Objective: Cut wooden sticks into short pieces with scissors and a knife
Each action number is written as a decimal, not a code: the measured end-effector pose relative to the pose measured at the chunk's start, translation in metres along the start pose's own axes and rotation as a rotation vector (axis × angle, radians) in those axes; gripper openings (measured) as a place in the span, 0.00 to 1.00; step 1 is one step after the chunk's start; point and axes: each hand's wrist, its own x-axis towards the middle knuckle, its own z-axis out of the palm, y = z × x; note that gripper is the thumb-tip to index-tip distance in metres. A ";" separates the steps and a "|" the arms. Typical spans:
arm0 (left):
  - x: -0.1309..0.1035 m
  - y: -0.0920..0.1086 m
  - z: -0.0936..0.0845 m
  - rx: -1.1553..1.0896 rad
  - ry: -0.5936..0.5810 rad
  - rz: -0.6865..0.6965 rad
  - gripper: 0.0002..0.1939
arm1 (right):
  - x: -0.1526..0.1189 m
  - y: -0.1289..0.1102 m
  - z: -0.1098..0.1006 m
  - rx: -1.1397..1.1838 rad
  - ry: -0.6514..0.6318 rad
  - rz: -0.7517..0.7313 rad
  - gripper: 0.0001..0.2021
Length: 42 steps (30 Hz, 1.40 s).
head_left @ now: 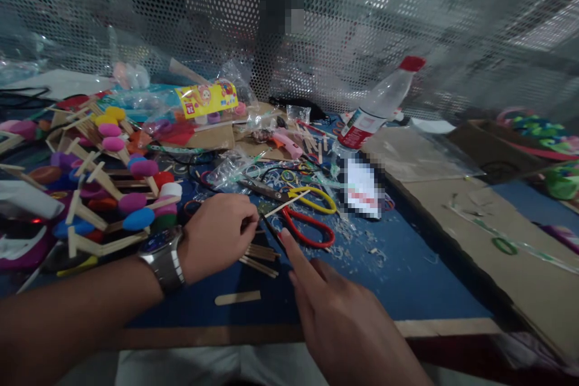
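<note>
I look through one camera on my head, facing forward and down over the blue table (420, 280), close enough that my left hand (217, 232) and right hand (346, 307) loom large in the lower half. It reaches back to the perforated screen (344, 42), where dimness seems to blunt detail.

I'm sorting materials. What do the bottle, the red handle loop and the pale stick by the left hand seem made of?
Bottle: probably clear, glossy plastic, as the body is see-through with highlights; glass can't be ruled out.
Red handle loop: likely smooth plastic, judging by its even, solid colour.
Pale stick: apparently matt, unpainted wood, given its light tan colour; no grain visible.
</note>
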 end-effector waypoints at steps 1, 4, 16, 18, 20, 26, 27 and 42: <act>0.000 0.000 0.000 0.000 0.000 -0.001 0.10 | 0.002 0.000 0.000 0.004 -0.012 0.003 0.34; 0.000 0.001 -0.001 0.003 -0.002 -0.005 0.11 | 0.004 -0.002 0.000 -0.012 -0.024 0.015 0.35; -0.001 0.003 -0.002 0.002 -0.010 0.001 0.10 | -0.006 0.001 0.002 0.000 0.014 -0.011 0.40; 0.000 0.003 -0.003 0.002 -0.011 0.007 0.11 | 0.000 0.000 0.001 0.005 0.003 -0.001 0.39; 0.001 0.002 -0.003 0.004 -0.010 0.013 0.11 | 0.006 0.000 -0.001 0.009 -0.014 0.016 0.38; 0.000 0.002 -0.003 0.019 -0.002 0.015 0.10 | 0.009 -0.001 0.000 0.003 -0.027 0.031 0.38; 0.000 0.002 -0.003 0.021 -0.004 0.014 0.10 | 0.006 -0.001 0.001 -0.003 -0.023 0.031 0.39; 0.002 0.004 -0.004 -0.003 -0.027 -0.005 0.10 | 0.006 -0.010 0.003 0.001 0.013 0.043 0.36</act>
